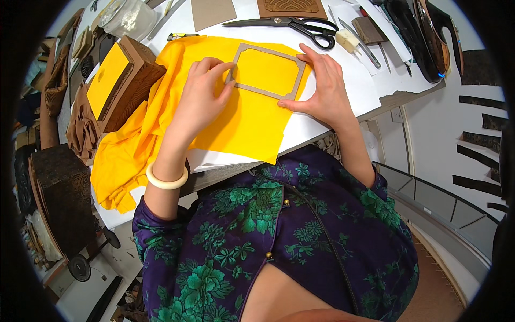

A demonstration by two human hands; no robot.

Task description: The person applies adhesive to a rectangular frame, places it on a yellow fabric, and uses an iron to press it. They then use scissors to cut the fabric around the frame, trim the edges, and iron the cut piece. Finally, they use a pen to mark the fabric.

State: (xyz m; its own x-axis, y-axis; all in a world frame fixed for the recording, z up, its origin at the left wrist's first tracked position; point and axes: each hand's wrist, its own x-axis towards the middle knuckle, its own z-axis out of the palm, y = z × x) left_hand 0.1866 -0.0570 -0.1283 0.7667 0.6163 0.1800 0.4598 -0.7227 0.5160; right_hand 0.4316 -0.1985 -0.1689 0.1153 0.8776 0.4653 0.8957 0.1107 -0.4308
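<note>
The head view is showing the left hand (205,94) pinching the left side of a gray frame (257,90), which is lying on yellow cloth (241,126). The right hand (326,91) is spreading open around its right corners. Positioning seems underway, not finished; cloth inside the frame is lying uncut, scissors (300,24) resting beyond.

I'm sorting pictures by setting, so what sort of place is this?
Probably a craft workshop: the thin grey frame over yellow cloth, large black scissors and patterned brown panel suggest it.
</note>
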